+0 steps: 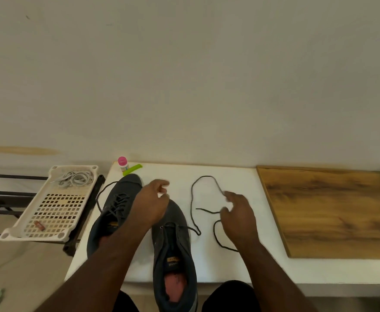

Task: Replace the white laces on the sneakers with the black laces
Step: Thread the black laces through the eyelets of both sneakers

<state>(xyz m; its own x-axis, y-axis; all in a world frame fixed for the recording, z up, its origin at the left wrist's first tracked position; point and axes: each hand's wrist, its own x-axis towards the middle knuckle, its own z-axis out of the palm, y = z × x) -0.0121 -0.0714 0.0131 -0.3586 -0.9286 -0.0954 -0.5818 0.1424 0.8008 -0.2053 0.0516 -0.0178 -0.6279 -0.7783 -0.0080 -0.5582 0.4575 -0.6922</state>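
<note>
Pinching the black lace (193, 206), the right hand (238, 213) works mid-frame; the left hand (153, 203) hovers relaxed above the right sneaker (173, 251), whose toe points up-frame.

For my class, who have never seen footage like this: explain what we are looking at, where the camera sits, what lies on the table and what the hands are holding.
There is no machine here. A person wears one wide-angle camera on the head, looking down at their own two bare arms.

On the white table lie two dark grey sneakers. The left sneaker is already laced in black. The right sneaker has a long black lace trailing from its eyelets in loops across the table.

The left hand hovers over the sneakers, fingers loosely curled; whether it pinches anything is unclear. The right hand reaches into the lace loops; its grip is blurred.

Beside the table, a white perforated plastic tray holds the removed white laces. A wooden board lies at right.
</note>
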